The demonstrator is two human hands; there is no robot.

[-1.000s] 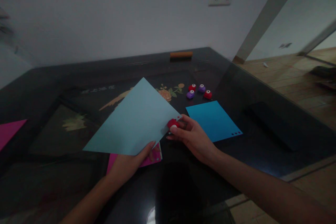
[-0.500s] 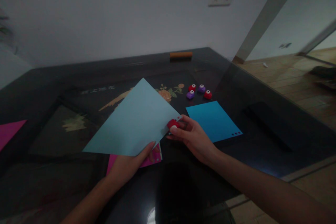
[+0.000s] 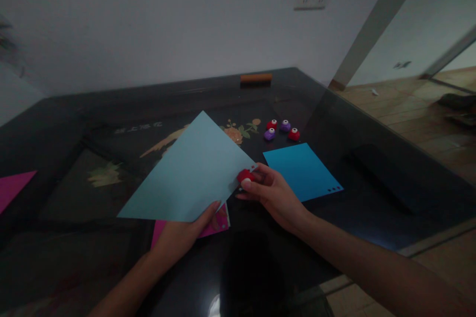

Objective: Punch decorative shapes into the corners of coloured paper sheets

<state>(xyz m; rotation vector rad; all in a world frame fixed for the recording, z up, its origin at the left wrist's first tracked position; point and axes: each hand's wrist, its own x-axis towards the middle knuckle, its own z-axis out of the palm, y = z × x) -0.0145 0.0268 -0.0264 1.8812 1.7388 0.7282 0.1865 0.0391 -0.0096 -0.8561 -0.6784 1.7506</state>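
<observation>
A pale blue sheet of paper (image 3: 193,168) is held up at a slant above the table. My left hand (image 3: 195,223) pinches its lower edge, thumb on top and fingers underneath. In my right hand (image 3: 273,190) is a small red craft punch (image 3: 245,177) with a white button, set on the sheet's right corner. My thumb rests on the button. Small punched holes show beside the punch along that corner. Beneath the sheet lies pink paper (image 3: 211,230), partly covered by it and by my left hand.
Blue paper (image 3: 301,171) with several holes at one corner lies to the right. Behind it stand several red and purple punches (image 3: 285,125). Another pink sheet (image 3: 15,185) is at far left, an orange-brown cylinder (image 3: 256,78) at the back of the dark glossy table (image 3: 320,237).
Almost nothing differs. Both hands, the pale blue sheet and the red punch keep their places; the view shifts very slightly.
</observation>
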